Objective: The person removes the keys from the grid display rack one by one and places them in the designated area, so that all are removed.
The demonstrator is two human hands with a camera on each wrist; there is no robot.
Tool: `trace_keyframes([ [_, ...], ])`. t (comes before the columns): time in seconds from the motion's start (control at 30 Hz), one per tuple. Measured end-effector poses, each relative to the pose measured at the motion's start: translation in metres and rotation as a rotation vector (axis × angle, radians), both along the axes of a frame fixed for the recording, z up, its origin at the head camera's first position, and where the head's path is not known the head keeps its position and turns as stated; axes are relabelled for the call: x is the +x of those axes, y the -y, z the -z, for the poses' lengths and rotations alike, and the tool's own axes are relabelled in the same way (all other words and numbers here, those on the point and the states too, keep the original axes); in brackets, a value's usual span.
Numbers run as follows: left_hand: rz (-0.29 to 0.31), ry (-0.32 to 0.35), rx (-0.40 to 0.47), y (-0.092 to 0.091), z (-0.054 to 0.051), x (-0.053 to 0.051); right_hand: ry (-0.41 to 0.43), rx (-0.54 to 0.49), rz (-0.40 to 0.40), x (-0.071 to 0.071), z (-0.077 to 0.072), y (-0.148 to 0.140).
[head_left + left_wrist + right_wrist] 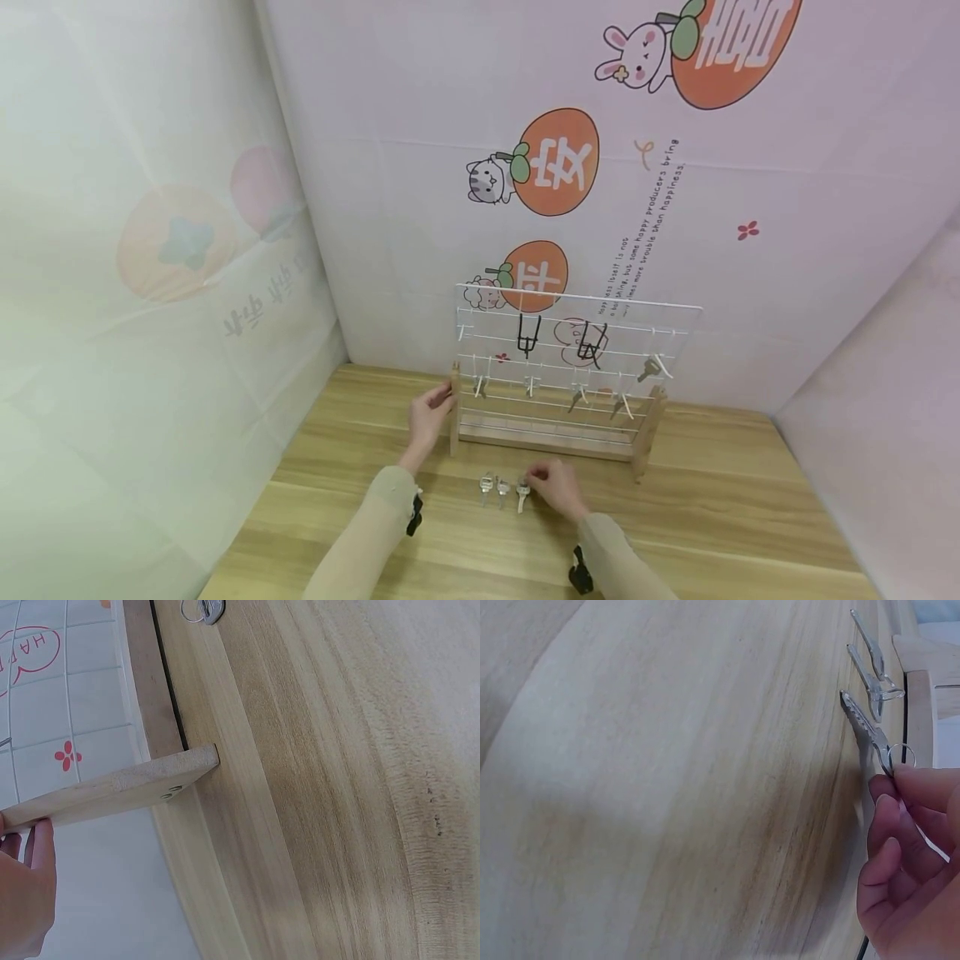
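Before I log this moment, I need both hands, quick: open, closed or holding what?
Left hand: holding the rack post.
Right hand: pinching a key.

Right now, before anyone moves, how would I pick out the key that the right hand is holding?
Find the white wire rack with wooden supports, standing on the wood-grain table. On the tabletop before it, two silver keys sit close together, and just to their right is the third key. Unlike those two, it is pinched at its ring end by the right hand.
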State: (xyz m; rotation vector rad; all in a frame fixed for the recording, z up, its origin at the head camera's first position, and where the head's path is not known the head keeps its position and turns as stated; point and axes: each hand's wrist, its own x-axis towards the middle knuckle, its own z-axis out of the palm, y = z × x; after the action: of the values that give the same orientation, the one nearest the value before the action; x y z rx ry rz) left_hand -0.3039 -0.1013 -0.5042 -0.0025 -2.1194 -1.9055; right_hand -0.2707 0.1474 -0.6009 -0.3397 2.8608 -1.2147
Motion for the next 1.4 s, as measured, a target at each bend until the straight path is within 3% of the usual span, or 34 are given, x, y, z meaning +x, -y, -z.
trace_keyframes([
  [0.2, 0.013, 0.013, 0.017, 0.001, 0.004, -0.004, -0.006, 0.031, -0.001, -0.001, 0.001, 0.001],
  [0.43, -0.009, 0.019, 0.014, 0.003, 0.032, -0.024, -0.022, 0.034, -0.024, -0.002, 0.001, 0.001],
  [0.53, -0.020, 0.019, 0.019, 0.004, 0.039, -0.028, -0.012, 0.041, -0.023, -0.003, 0.001, 0.001],
  [1.4, -0.004, 0.027, 0.042, 0.005, 0.040, -0.029, -0.002, 0.079, 0.022, -0.005, 0.002, 0.005],
])
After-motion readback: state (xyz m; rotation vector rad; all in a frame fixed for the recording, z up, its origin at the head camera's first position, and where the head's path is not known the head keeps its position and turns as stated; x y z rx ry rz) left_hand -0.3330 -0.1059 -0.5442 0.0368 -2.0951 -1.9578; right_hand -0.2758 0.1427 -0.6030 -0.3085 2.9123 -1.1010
